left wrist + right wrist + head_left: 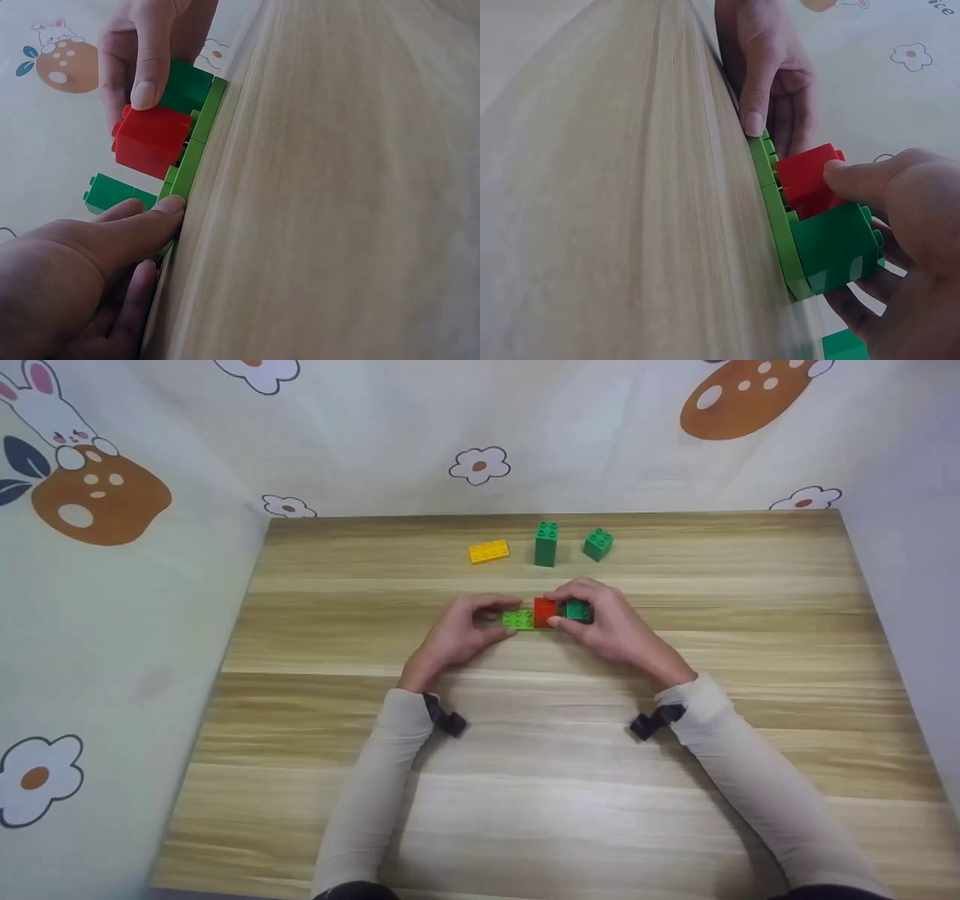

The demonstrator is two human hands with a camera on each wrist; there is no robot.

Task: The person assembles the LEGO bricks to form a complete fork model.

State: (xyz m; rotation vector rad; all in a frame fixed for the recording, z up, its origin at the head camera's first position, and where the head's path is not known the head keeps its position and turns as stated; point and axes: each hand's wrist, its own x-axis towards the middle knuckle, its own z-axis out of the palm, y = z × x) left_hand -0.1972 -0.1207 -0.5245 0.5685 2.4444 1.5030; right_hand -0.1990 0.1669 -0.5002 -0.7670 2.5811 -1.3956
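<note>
Red brick (pixel 544 613): located above the middle of a light-green base (pixel 517 619), over the seam between its two end-to-end pieces; studs show in a gap beneath it, so seating is judged incomplete. Right hand (pixel 606 621) holds it in a narrow pinch between thumb and fingers. Green brick (pixel 576 610): mounted at the base's right end, just beside the red one; that placement appears done. Left hand (pixel 461 631) pinches the base's left end, thumb on the near edge, where bare studs remain. Base lies on the wooden tabletop (pixel 540 810). Beyond the hands, unattached and apart from one another: yellow brick (pixel 489 552), tall green stack (pixel 547 547), small green block (pixel 598 544). Whether these are to be added cannot be determined.
</note>
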